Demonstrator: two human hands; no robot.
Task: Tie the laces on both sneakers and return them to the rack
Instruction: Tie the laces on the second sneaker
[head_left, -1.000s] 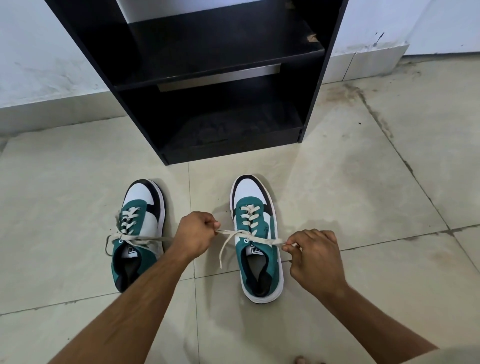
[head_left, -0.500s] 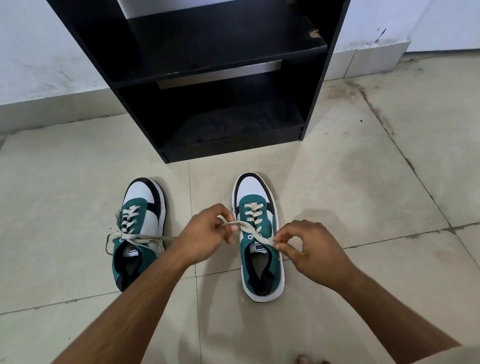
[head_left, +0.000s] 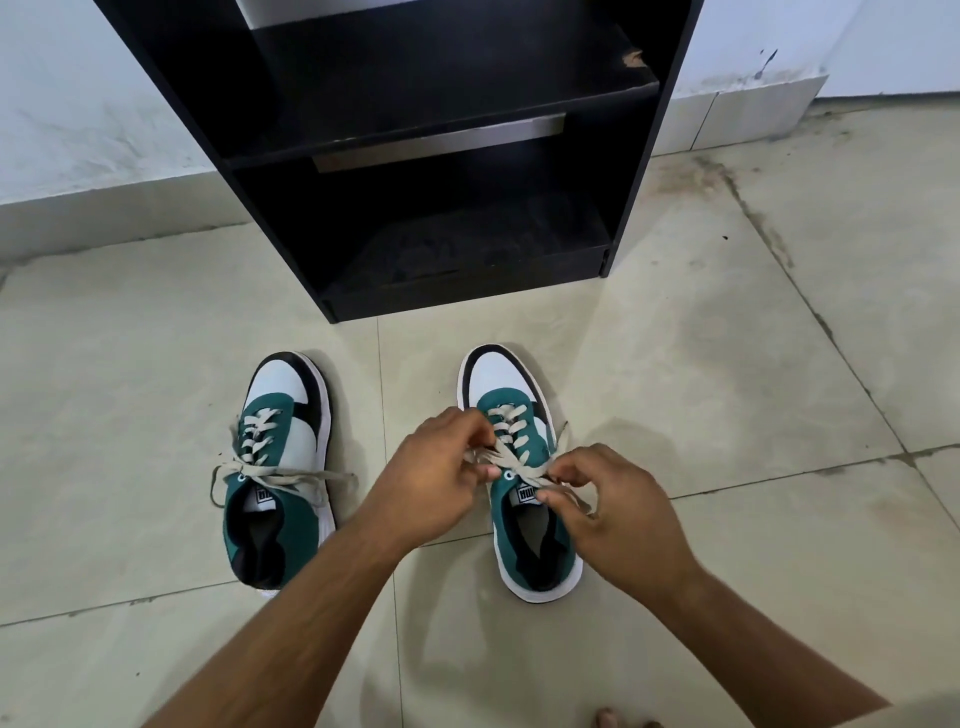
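Note:
Two green, white and black sneakers stand side by side on the tiled floor, toes toward the rack. The left sneaker has cream laces lying loosely crossed over its tongue, ends trailing to both sides. Over the right sneaker my left hand pinches one lace end at the upper eyelets. My right hand pinches the other end of the right sneaker's lace just above the tongue. The black shoe rack stands behind them, both visible shelves bare.
Beige floor tiles spread on all sides, stained along the right grout line. A white wall with a low skirting runs behind the rack. A toe tip shows at the bottom edge.
Both hands have come together from a wide outward pull, bringing the right sneaker's lace ends in over its tongue. The left sneaker has not moved.

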